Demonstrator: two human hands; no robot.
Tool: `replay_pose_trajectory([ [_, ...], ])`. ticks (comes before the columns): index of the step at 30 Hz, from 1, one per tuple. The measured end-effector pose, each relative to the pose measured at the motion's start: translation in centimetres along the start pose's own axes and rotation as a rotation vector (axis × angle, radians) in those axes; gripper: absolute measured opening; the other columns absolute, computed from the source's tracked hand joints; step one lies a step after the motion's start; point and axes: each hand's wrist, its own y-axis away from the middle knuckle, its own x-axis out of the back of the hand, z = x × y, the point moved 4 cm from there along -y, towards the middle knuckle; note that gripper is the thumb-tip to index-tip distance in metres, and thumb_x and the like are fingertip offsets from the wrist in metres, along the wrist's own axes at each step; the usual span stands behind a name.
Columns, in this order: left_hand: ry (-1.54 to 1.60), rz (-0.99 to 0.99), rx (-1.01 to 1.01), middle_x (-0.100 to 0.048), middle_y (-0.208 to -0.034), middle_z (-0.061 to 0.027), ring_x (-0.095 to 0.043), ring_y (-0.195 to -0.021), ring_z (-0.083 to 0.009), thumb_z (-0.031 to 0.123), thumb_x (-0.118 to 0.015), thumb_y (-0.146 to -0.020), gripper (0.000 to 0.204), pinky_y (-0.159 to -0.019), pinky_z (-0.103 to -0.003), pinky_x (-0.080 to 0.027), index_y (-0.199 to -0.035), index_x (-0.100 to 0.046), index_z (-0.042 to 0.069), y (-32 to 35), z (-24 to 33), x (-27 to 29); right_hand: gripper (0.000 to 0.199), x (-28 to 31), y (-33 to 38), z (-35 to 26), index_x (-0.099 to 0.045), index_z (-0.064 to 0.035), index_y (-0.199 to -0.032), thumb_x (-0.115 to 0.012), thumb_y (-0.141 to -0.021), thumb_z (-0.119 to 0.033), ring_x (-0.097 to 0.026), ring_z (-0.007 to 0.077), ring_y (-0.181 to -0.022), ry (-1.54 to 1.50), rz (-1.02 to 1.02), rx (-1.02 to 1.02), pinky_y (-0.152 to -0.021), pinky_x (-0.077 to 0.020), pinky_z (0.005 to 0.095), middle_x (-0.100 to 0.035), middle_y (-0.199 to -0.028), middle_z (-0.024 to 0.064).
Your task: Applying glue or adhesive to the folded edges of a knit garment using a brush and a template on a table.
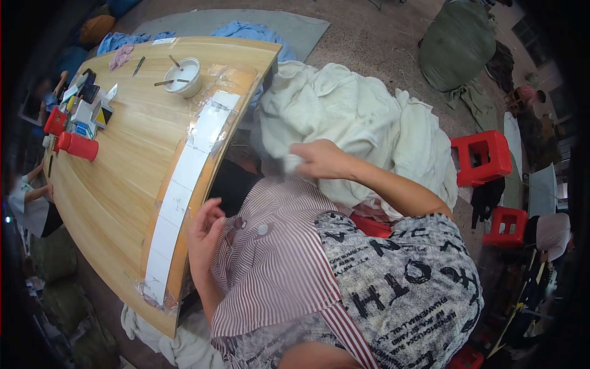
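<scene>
At the centre of the frame, your right hand (319, 158) clenches its fingers on the pale cloth heap (356, 123) beside the desk (123, 166), while your left hand (204, 230), fingers loosely curled and grasping nothing, steadies the striped garment (270, 258) on your lap.

small colourful packages (83, 114), table's far-left edge

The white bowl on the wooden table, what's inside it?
The white bowl holds a thin stick-like tool leaning on its rim; another lies across the edge. Whether it also holds any liquid or paste cannot be seen from here.
</scene>
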Motion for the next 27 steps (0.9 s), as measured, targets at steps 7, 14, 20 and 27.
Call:
replay_pose_trajectory([
  [7,-0.262,0.02,-0.254,-0.055,-0.127,-0.0143,-0.061,-0.098,-0.0207,0.012,-0.06,-0.086,0.041,-0.088,-0.032,-0.047,-0.125,-0.054,0.002,-2.9,2.7,-4.0,0.026,-0.4,-1.2,-13.2,-0.057,-0.0098,-0.092,-0.065,-0.068,-0.012,-0.063,0.032,-0.075,-0.095,0.241,0.744,-0.059,-0.0485,0.0432,-0.062,-0.08,0.0116],
  [14,0.919,0.47,-0.37,-0.059,-0.118,-0.0215,-0.058,-0.11,-0.034,0.02,-0.045,-0.092,0.04,-0.099,-0.048,-0.046,-0.12,-0.053,-0.007,12.3,3.2,4.8,0.036,-2.8,-1.6,-9.8,-0.059,-0.0081,-0.103,-0.067,-0.068,-0.013,-0.06,0.0317,-0.096,-0.115,-0.216,0.348,-0.08,-0.0484,0.0398,-0.063,-0.099,0.0124],
  [20,0.629,1.252,-0.325,-0.061,-0.112,-0.0177,-0.061,-0.105,-0.0277,0.02,-0.05,-0.09,0.037,-0.093,-0.041,-0.05,-0.117,-0.054,-0.005,21.0,4.8,5.4,0.038,-5.0,-3.5,-11.8,-0.06,-0.0051,-0.11,-0.067,-0.075,-0.017,-0.062,0.03,-0.095,-0.349,-0.408,0.513,-0.084,-0.0478,0.0368,-0.064,-0.099,0.0158],
  [27,-0.361,1.206,0.388,-0.062,-0.111,-0.0107,-0.058,-0.105,-0.0197,0.0,-0.066,-0.079,0.043,-0.09,-0.03,-0.044,-0.121,-0.056,0.0,24.6,-7.0,4.6,0.026,-12.9,-7.7,-12.1,-0.065,0.0016,-0.104,-0.06,-0.093,-0.022,-0.052,0.0035,-0.078,-0.756,-0.727,0.124,-0.072,-0.0436,0.02,-0.062,-0.085,-0.0047],
])
